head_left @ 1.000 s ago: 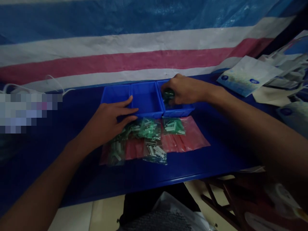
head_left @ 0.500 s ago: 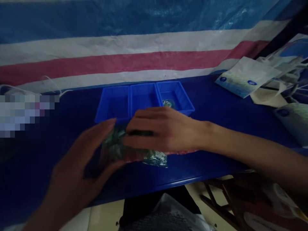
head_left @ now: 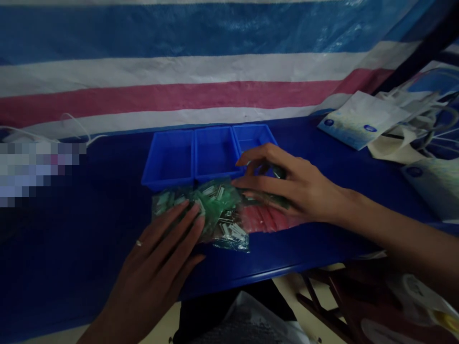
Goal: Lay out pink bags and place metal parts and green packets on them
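Note:
My left hand (head_left: 165, 248) lies flat, fingers stretched out, on green clear-plastic packets (head_left: 211, 203) with white and metallic pieces inside. Beside it, my right hand (head_left: 294, 186) is curled over the right end of the pile, close to the front of the right-hand tray. Green plastic, apparently a packet (head_left: 278, 171), shows between its fingers; most of it is hidden. Pink-red packets (head_left: 265, 218) lie beneath my right hand. Another packet (head_left: 231, 236) with white pieces juts out toward the table's front edge.
Three blue trays (head_left: 168, 181) stand in a row behind the packets. Printed white-and-blue bags (head_left: 362, 119) with handles lie at the right. A blurred-out item (head_left: 36, 167) is at the far left. Striped sheeting (head_left: 179, 95) hangs behind the blue table (head_left: 107, 191).
My left hand has moved right and flattened onto the packets. My right hand has shifted right, uncovering the green packets and covering part of the right tray.

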`<state>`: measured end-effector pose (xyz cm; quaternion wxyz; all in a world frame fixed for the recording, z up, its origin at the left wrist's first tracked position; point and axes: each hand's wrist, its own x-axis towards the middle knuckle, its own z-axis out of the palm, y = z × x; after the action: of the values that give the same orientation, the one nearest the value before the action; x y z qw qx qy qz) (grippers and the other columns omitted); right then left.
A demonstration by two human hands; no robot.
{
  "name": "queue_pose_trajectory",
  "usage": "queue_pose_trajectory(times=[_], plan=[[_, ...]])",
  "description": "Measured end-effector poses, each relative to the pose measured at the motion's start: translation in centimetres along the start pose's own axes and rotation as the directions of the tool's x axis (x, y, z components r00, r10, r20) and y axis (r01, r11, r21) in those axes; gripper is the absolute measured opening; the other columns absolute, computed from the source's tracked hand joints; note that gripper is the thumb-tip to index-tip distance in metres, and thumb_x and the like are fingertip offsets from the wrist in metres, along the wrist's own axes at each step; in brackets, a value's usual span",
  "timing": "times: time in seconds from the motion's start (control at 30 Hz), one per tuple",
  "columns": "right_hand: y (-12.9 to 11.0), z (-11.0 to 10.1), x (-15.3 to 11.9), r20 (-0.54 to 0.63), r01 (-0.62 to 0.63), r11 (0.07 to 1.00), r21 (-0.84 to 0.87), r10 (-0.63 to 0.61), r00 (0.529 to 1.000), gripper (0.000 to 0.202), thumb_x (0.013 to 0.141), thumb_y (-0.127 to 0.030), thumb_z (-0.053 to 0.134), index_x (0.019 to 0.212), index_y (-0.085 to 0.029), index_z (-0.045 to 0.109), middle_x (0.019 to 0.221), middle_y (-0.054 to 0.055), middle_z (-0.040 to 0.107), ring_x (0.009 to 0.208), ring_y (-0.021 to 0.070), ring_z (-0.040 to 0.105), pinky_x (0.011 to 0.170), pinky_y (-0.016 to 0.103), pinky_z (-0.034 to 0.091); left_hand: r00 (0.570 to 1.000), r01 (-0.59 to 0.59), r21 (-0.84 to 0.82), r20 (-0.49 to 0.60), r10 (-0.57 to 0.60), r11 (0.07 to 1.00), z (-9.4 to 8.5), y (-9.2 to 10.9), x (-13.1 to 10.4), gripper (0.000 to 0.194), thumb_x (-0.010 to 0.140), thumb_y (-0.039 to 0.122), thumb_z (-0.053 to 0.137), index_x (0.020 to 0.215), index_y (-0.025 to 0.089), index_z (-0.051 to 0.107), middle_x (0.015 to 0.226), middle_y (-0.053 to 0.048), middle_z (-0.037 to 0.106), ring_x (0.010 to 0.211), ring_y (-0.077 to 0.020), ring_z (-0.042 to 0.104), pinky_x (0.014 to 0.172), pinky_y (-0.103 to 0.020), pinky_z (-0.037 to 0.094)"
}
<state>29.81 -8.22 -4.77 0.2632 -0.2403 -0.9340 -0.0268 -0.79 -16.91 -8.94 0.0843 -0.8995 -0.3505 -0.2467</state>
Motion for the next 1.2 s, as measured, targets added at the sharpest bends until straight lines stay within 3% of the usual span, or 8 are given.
queue_pose_trajectory(times=[0.2, 0.53, 0.63, 0.8, 0.87, 1.0, 1.13, 1.2], plan=[[-0.1, 0.9, 0.9, 0.036, 0.035, 0.996, -0.081, -0.032, 0.999, 0.049, 0.106, -0.055, 0.054, 0.14, -0.023, 0.067, 0.136, 0.02, 0.06, 0.123, 0.0335, 0.06, 0.098, 0.052, 0.056, 0.998, 0.043, -0.013, -0.042, -0.043, 0.999, -0.1, 0.1, 0.0, 0.061, 0.103, 0.017, 0.064, 0.161, 0.015, 0.044, 0.157, -0.014, 0.059, 0.146, -0.0288, 0.056, 0.118, -0.041, 0.053], [-0.1, -0.1, -3.0, 0.023, 0.043, 0.989, -0.144, -0.04, 0.999, 0.067, 0.099, -0.071, 0.053, 0.135, -0.016, 0.069, 0.114, 0.016, 0.067, 0.098, 0.0263, 0.064, 0.082, 0.041, 0.058, 0.998, 0.054, -0.03, -0.035, -0.055, 0.998, -0.1, 0.2, 0.1, 0.056, 0.104, 0.018, 0.062, 0.158, 0.016, 0.048, 0.156, -0.012, 0.06, 0.147, -0.0285, 0.055, 0.117, -0.04, 0.055], [0.0, -0.3, -3.8, 0.029, 0.03, 0.993, -0.117, -0.027, 0.999, 0.051, 0.106, -0.058, 0.052, 0.13, -0.018, 0.071, 0.113, 0.016, 0.069, 0.097, 0.0247, 0.067, 0.082, 0.04, 0.06, 0.998, 0.05, -0.027, -0.035, -0.051, 0.998, -0.1, 0.1, 0.3, 0.057, 0.104, 0.019, 0.061, 0.159, 0.019, 0.047, 0.155, -0.012, 0.061, 0.145, -0.0295, 0.057, 0.114, -0.043, 0.058], [-0.9, 0.0, -4.0, -0.126, -0.002, 0.994, -0.111, -0.012, 0.992, 0.022, 0.107, -0.012, 0.053, 0.108, -0.012, 0.075, 0.097, 0.009, 0.073, 0.078, 0.014, 0.069, 0.06, 0.024, 0.053, 0.998, 0.036, -0.016, -0.045, -0.036, 0.999, -0.1, 0.4, 0.3, 0.059, 0.103, 0.015, 0.062, 0.16, 0.02, 0.047, 0.154, -0.012, 0.062, 0.144, -0.03, 0.058, 0.112, -0.043, 0.06], [-1.6, 0.4, -4.0, -0.141, -0.004, 0.989, -0.149, -0.017, 0.99, 0.022, 0.107, -0.014, 0.054, 0.111, -0.012, 0.076, 0.1, 0.01, 0.074, 0.079, 0.0149, 0.069, 0.059, 0.025, 0.054, 0.998, 0.041, -0.007, -0.046, -0.042, 0.999, 0.0, 0.5, 0.2, 0.059, 0.102, 0.014, 0.064, 0.158, 0.02, 0.049, 0.154, -0.012, 0.062, 0.143, -0.0312, 0.059, 0.111, -0.045, 0.06], [-2.3, 0.1, -3.7, -0.04, 0.029, 0.994, -0.104, -0.034, 0.999, 0.051, 0.105, -0.056, 0.055, 0.115, -0.011, 0.078, 0.107, 0.017, 0.073, 0.087, 0.024, 0.07, 0.072, 0.039, 0.062, 0.998, 0.05, -0.006, -0.047, -0.05, 0.999, 0.0, 0.7, 0.0, 0.061, 0.1, 0.01, 0.066, 0.157, 0.018, 0.05, 0.156, -0.014, 0.059, 0.143, -0.032, 0.058, 0.114, -0.044, 0.058], [0.4, -1.8, -1.6, -0.082, -0.259, 0.965, -0.029, 0.256, 0.963, 0.03, 0.109, -0.031, 0.053, 0.121, -0.019, 0.077, 0.115, 0.014, 0.074, 0.105, 0.026, 0.072, 0.091, 0.042, 0.061, 0.997, 0.038, -0.038, -0.063, -0.04, 0.999, -0.4, 0.9, 0.4, 0.064, 0.099, 0.009, 0.067, 0.159, 0.018, 0.047, 0.155, -0.014, 0.06, 0.145, -0.031, 0.057, 0.115, -0.043, 0.057], [3.0, -2.3, 0.4, 0.117, -0.369, 0.927, -0.062, 0.374, 0.92, 0.026, 0.104, -0.021, 0.056, 0.119, -0.017, 0.077, 0.121, 0.014, 0.076, 0.107, 0.0276, 0.073, 0.097, 0.043, 0.059, 0.995, 0.035, -0.041, -0.092, -0.039, 0.999, -0.7, 1.0, 0.8, 0.066, 0.097, 0.007, 0.068, 0.159, 0.02, 0.048, 0.151, -0.013, 0.063, 0.141, -0.0311, 0.06, 0.112, -0.045, 0.06]])
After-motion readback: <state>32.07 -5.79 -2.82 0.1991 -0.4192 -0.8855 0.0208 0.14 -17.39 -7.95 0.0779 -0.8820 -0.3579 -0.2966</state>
